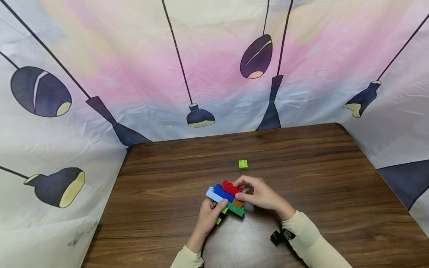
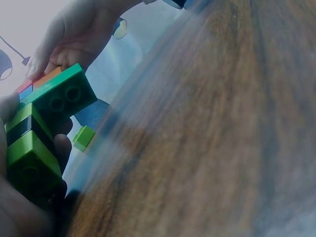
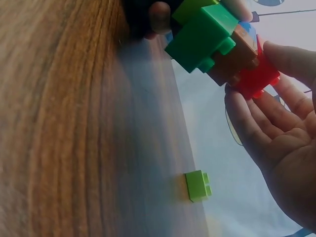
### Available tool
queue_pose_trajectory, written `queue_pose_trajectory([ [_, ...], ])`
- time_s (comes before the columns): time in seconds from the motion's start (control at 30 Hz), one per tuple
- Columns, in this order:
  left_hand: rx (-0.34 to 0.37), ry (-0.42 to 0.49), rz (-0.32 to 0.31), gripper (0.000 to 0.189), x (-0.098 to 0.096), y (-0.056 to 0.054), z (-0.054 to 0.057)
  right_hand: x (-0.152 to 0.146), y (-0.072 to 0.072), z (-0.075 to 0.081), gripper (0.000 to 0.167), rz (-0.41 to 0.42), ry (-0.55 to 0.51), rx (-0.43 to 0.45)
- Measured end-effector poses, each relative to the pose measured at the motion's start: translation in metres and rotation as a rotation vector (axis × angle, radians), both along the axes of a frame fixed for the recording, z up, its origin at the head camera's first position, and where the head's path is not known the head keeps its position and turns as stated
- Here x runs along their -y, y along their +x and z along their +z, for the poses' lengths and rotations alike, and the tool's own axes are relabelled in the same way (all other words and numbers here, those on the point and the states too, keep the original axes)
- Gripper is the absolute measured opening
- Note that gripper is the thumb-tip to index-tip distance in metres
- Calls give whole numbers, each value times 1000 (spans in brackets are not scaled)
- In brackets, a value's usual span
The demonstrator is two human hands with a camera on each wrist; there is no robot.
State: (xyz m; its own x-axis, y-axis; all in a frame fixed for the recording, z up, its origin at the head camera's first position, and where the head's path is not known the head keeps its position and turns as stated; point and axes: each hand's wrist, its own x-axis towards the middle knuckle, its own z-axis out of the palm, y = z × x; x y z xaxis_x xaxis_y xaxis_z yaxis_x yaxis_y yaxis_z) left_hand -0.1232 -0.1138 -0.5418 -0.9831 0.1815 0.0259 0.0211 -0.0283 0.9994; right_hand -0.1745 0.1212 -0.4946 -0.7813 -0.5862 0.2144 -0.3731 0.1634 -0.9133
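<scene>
Both hands hold one assembly of toy building bricks above the table. My left hand (image 1: 208,216) grips its lower left side, thumb across the front. The stack shows a light blue brick (image 1: 213,195), a blue brick (image 1: 223,194), a dark green brick (image 1: 236,210) and an orange-brown brick (image 3: 234,57). Lime and black parts (image 2: 29,131) extend below, partly behind the left fingers. My right hand (image 1: 262,194) pinches the red brick (image 3: 259,79) at the upper right between thumb and fingers. The red brick touches the blue and orange-brown ones; how firmly it is seated I cannot tell.
A loose lime green brick (image 1: 242,164) lies studs up on the brown wooden table (image 1: 161,178), beyond the hands. A black device (image 1: 282,236) is strapped at the right wrist. Behind the table hangs a cloth (image 1: 140,67) printed with lamps.
</scene>
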Motion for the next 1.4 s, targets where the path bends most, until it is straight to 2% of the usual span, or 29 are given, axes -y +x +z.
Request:
queue_pose_trajectory([
  [0.3,7,24,10,38,0,1,2,-1,-4,-1,18,38,-86,45],
  [0.6,18,38,4,37,0,0,3,-3,-6,-2,18,48,-99,41],
  [0.83,21,57,15,34,0,1,3,-1,-4,-1,18,27,-89,40],
  [1.13,6,47,-40,27,3,-1,3,-2,-3,0,19,38,-64,32],
  [1.4,-1,36,-64,34,5,-1,1,-4,-3,4,33,40,18,8],
])
